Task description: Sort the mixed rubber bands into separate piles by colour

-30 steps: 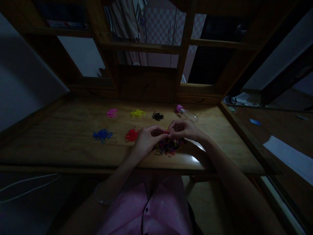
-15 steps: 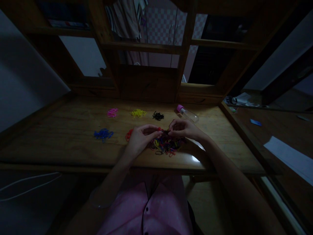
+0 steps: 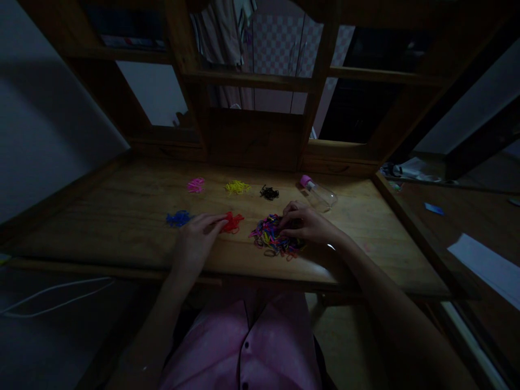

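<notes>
My left hand (image 3: pixel 195 238) reaches to the red rubber bands (image 3: pixel 233 222), thumb and forefinger pinched together at the pile's left edge on a red band. In the mixed pile of multicoloured rubber bands (image 3: pixel 268 238) are the fingertips of my right hand (image 3: pixel 304 222), bent and drawn together among the bands. Which band they grip, if any, is hidden. Small single-colour piles lie around: blue bands (image 3: pixel 177 219) just left of my left hand, pink bands (image 3: pixel 195 185), yellow bands (image 3: pixel 237 187) and black bands (image 3: pixel 269 192) farther back.
A clear bottle with a pink cap (image 3: pixel 320 196) lies on its side behind my right hand. The wooden desk (image 3: pixel 122 216) has a shelf frame (image 3: pixel 255 81) along its back. To the right, white paper (image 3: pixel 487 265) and a small blue card (image 3: pixel 434 208) rest on another surface.
My hands, together over the mixed pile before, have parted. The left has gone left to the red bands, while the right has lowered into the mixed pile. The view has shifted slightly.
</notes>
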### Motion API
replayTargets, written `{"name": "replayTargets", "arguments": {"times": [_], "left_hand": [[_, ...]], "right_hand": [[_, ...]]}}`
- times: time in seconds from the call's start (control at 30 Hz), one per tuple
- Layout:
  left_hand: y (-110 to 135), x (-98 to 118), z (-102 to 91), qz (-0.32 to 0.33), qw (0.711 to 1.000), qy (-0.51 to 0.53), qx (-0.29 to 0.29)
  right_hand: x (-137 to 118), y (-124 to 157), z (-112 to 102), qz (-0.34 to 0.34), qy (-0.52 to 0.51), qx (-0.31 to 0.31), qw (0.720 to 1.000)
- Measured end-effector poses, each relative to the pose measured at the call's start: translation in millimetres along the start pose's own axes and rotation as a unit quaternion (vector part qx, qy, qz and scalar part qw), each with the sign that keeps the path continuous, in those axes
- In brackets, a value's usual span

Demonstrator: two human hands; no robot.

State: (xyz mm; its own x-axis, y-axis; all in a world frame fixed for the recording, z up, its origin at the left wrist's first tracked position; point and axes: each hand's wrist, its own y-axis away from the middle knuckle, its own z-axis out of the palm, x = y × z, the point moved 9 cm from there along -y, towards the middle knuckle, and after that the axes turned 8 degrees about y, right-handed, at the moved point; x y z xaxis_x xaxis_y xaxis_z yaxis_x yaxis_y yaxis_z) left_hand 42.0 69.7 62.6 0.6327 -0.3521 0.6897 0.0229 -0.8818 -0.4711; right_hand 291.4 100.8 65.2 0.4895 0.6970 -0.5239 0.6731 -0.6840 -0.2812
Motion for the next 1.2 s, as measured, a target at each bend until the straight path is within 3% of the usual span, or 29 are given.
{"name": "replayTargets", "arguments": {"times": [0.23,0.53,0.7,1.2], "left_hand": [[8,13,-0.3,0.068,0.996,-0.017,0.047],[22,47,34.1,0.116,0.993,0.027,-0.018],[24,46,40.3,0.118,0.991,0.04,-0.046],[23,42,36.3,0.105,0.993,0.048,-0.04]], "right_hand": [[-2,-2,0,0.005,-0.019,-0.004,1.0],[-5,-2,2,0.004,0.006,-0.009,1.0],[-2,-3,4,0.004,-0.001,-0.003,1.0],[8,-6,-14,0.041,-0.113,0.034,0.992]]}}
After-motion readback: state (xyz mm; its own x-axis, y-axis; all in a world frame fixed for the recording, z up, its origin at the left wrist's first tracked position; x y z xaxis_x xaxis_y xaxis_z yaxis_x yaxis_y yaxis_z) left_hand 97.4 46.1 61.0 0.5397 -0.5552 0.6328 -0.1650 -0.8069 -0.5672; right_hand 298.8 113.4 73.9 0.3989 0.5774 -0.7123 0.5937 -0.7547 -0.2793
